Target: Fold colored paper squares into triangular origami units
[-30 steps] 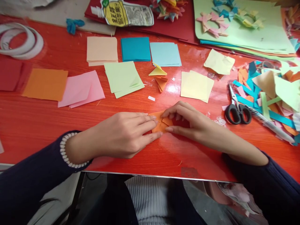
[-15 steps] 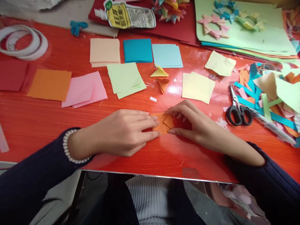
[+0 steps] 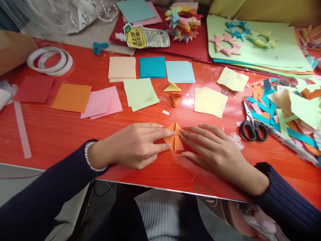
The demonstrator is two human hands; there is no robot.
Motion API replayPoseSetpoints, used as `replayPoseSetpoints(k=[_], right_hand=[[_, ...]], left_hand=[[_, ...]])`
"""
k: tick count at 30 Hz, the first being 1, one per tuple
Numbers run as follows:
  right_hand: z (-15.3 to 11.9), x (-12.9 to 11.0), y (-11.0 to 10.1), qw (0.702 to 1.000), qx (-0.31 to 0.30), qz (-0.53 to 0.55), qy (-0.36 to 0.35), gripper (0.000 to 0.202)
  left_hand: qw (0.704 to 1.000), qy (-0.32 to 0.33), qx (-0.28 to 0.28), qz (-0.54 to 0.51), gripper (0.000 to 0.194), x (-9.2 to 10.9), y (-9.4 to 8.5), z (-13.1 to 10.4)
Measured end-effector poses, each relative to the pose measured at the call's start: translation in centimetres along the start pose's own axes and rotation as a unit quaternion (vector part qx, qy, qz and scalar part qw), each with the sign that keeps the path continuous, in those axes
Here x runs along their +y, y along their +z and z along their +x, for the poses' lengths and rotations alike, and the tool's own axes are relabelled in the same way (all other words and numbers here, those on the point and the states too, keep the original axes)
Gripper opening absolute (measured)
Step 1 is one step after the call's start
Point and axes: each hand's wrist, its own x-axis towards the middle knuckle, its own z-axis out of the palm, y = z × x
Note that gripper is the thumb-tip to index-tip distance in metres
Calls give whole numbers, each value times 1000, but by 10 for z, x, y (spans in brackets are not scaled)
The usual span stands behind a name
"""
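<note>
A small folded orange origami paper (image 3: 175, 135) lies on the red table, turned as a diamond with a crease up its middle. My left hand (image 3: 137, 144) rests palm down, its outstretched fingertips pressing the paper's left half. From the other side, my right hand (image 3: 213, 147) lies with fingers stretched and apart, its fingertips on the paper's right edge. Just beyond the paper are a folded yellow piece (image 3: 172, 86) and a folded orange piece (image 3: 175, 98).
Stacks of coloured squares, including light green (image 3: 140, 93), pale yellow (image 3: 210, 101) and pink (image 3: 102, 102), lie around. Scissors (image 3: 252, 125) and paper scraps (image 3: 283, 110) sit at right. Tape rolls (image 3: 64, 63), a pouch (image 3: 150, 37) and paper wreaths (image 3: 184, 21) stand farther back.
The orange paper has turned from a roughly rectangular position to a diamond. My right hand has gone from a fingertip pinch at its edge to flat, stretched fingers. The view has shifted.
</note>
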Motion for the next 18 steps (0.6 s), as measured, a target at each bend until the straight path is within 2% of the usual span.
replayPoseSetpoints(k=[3, 7, 12, 18], right_hand=[[-5, -12, 2, 999, -21, -48, 4, 51], [-13, -14, 6, 998, -54, -8, 23, 65], [-14, -3, 7, 994, -78, 60, 45, 49], [-9, 1, 6, 994, -23, 73, 82, 30]], left_hand=[[1000, -5, -20, 2, 37, 9, 0, -3], [999, -21, -9, -34, 44, 16, 2, -7], [1000, -17, -5, -25, 33, 10, 2, -6], [999, -13, -31, -6, 32, 7, 2, -6]])
